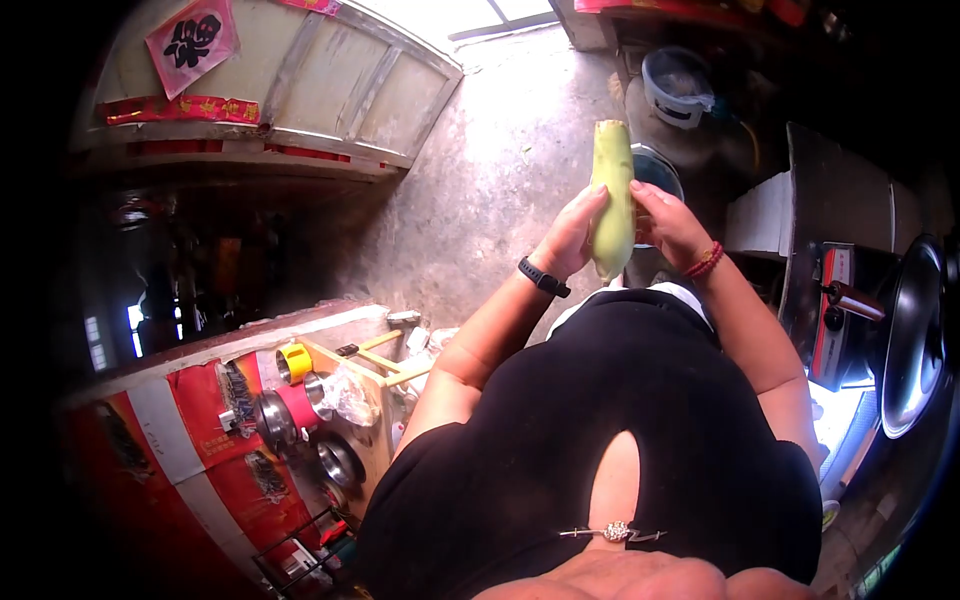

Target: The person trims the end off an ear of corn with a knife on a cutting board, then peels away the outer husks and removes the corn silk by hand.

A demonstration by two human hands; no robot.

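A long pale green gourd (613,215) is held upright in front of my body, its cut-looking end pointing away from me. My left hand (573,232) wraps its left side, thumb along the skin, with a black watch on the wrist. On the right side, my right hand (670,225) holds it with thumb and fingers; a red beaded bracelet circles that wrist. Behind the gourd and my right hand, a round dark bucket (655,172) is partly hidden.
A white bucket (678,88) stands on the concrete floor (480,170) at the upper right. Cardboard boxes (840,190) and a wok (912,335) are at the right. Metal bowls (340,460) and a yellow mug (293,363) lie at lower left.
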